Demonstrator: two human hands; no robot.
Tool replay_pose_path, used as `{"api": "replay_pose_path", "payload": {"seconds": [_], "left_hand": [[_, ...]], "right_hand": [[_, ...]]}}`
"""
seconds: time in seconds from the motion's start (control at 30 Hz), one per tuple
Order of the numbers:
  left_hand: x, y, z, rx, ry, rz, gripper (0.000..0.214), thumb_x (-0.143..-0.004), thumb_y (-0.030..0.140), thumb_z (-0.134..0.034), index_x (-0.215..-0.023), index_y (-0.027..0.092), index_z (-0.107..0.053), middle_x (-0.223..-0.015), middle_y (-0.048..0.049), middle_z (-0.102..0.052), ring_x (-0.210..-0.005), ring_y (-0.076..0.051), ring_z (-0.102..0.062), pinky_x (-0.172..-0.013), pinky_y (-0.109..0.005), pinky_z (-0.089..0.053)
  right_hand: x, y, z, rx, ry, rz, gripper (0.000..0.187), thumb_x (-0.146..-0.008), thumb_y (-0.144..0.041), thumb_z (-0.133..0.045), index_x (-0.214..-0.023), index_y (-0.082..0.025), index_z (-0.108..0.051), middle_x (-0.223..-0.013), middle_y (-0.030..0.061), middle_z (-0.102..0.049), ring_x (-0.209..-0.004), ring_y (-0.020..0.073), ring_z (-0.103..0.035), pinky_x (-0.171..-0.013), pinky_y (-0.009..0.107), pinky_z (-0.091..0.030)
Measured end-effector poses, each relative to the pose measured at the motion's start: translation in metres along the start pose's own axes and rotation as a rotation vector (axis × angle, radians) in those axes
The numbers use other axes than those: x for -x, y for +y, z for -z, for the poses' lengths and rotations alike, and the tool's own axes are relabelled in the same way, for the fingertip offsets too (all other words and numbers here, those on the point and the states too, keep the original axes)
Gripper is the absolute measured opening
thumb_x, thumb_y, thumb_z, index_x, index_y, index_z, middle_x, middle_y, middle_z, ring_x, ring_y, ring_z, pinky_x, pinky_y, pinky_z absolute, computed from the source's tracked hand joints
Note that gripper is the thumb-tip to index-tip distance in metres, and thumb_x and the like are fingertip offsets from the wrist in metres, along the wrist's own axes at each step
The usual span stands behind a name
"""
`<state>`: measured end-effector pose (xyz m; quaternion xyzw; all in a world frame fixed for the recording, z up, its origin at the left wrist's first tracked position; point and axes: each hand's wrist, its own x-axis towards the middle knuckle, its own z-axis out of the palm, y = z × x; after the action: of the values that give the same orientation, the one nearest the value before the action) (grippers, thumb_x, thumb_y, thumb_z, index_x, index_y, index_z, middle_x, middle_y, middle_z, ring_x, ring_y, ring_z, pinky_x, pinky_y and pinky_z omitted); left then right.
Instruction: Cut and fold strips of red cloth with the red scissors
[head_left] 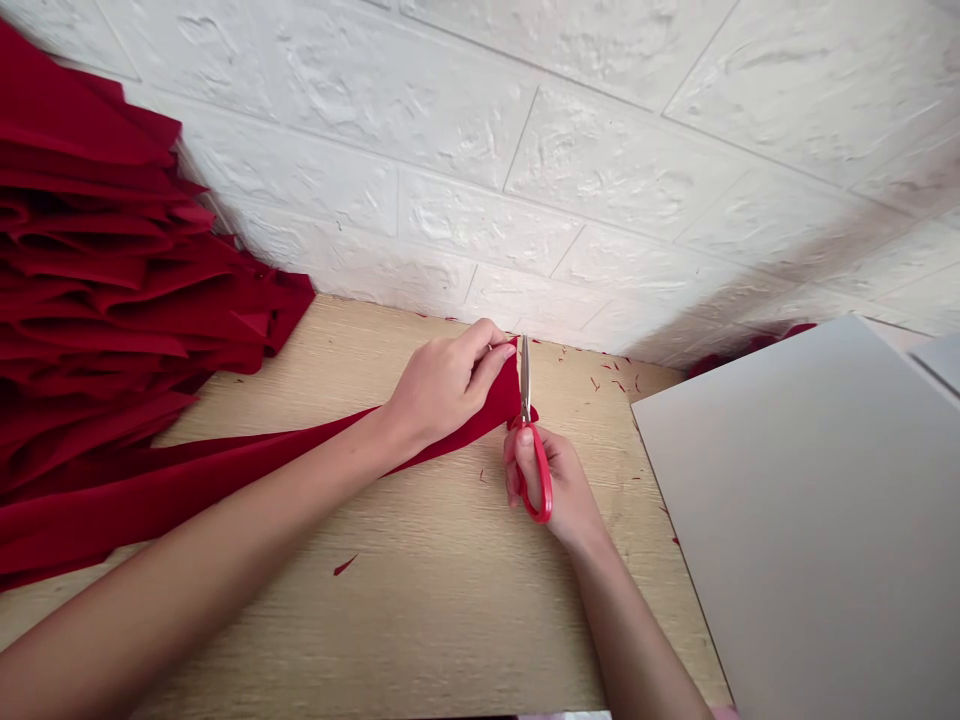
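My left hand [444, 385] pinches the end of a long red fabric strip [225, 470] that runs from the left across the wooden table [420, 600]. My right hand [559, 490] is closed around the red handles of a pair of scissors [529, 440]. The scissors' steel blades point away from me toward the wall and sit right at the strip's end, beside my left fingers. Whether the blades are cutting into the cloth I cannot tell.
A tall pile of folded red fabric [97, 260] fills the left side against the white brick-pattern wall [570, 150]. A grey board [817, 520] lies on the right. Small red fabric scraps [607, 380] are scattered near the wall and one scrap [345, 566] lies near me.
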<state>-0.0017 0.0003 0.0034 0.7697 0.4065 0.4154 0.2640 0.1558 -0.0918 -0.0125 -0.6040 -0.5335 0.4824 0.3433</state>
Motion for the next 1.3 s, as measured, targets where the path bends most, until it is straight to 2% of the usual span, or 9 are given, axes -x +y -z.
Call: {"api": "replay_pose_path", "payload": {"seconds": [0.33,0.47,0.67,0.83,1.3], "left_hand": [[0.0009,0.0001,0.0013,-0.007,-0.005,0.007,0.02,-0.099,0.032,-0.045,-0.087,0.02,-0.055,-0.058,0.0067,-0.051,-0.051,-0.009,-0.041,-0.056,-0.026,-0.032],[-0.0005,0.0,0.0019,-0.011,0.011,0.026,0.02,-0.098,0.032,-0.046,-0.086,0.02,-0.055,-0.056,0.0068,-0.049,-0.05,-0.009,-0.04,-0.055,-0.026,-0.03],[-0.001,0.0008,0.0025,-0.003,0.046,0.042,0.019,-0.098,0.031,-0.046,-0.084,0.02,-0.054,-0.055,0.0073,-0.048,-0.049,-0.009,-0.038,-0.054,-0.027,-0.029],[-0.0008,-0.0009,0.0012,-0.003,0.045,0.033,0.019,-0.098,0.031,-0.046,-0.085,0.021,-0.055,-0.055,0.0064,-0.05,-0.049,-0.01,-0.038,-0.054,-0.027,-0.028],[-0.0012,-0.0026,0.0018,-0.014,0.044,0.013,0.021,-0.099,0.03,-0.044,-0.084,0.02,-0.055,-0.057,0.0056,-0.05,-0.052,-0.01,-0.041,-0.057,-0.027,-0.031]], "right_hand": [[-0.0003,0.0007,0.0029,0.076,0.003,0.105,0.053,-0.092,-0.071,-0.042,-0.069,-0.023,-0.044,-0.054,-0.0038,-0.047,-0.052,0.0126,-0.043,-0.051,0.026,-0.034],[0.0003,0.0006,0.002,0.189,0.026,0.126,0.053,-0.092,-0.071,-0.041,-0.068,-0.023,-0.042,-0.057,-0.0036,-0.046,-0.054,0.0122,-0.042,-0.053,0.026,-0.033],[0.0008,0.0,0.0041,0.477,0.18,0.075,0.046,-0.087,-0.065,-0.052,-0.07,-0.022,-0.045,-0.059,-0.0044,-0.045,-0.055,0.0121,-0.037,-0.053,0.025,-0.029],[0.0016,-0.0046,0.0044,0.602,0.21,0.038,0.047,-0.085,-0.067,-0.049,-0.068,-0.024,-0.042,-0.056,-0.004,-0.044,-0.053,0.0127,-0.034,-0.052,0.025,-0.027],[0.0032,-0.0045,0.0044,0.617,0.204,0.042,0.046,-0.087,-0.063,-0.05,-0.066,-0.024,-0.039,-0.053,-0.0047,-0.039,-0.052,0.0123,-0.031,-0.052,0.025,-0.026]]}}
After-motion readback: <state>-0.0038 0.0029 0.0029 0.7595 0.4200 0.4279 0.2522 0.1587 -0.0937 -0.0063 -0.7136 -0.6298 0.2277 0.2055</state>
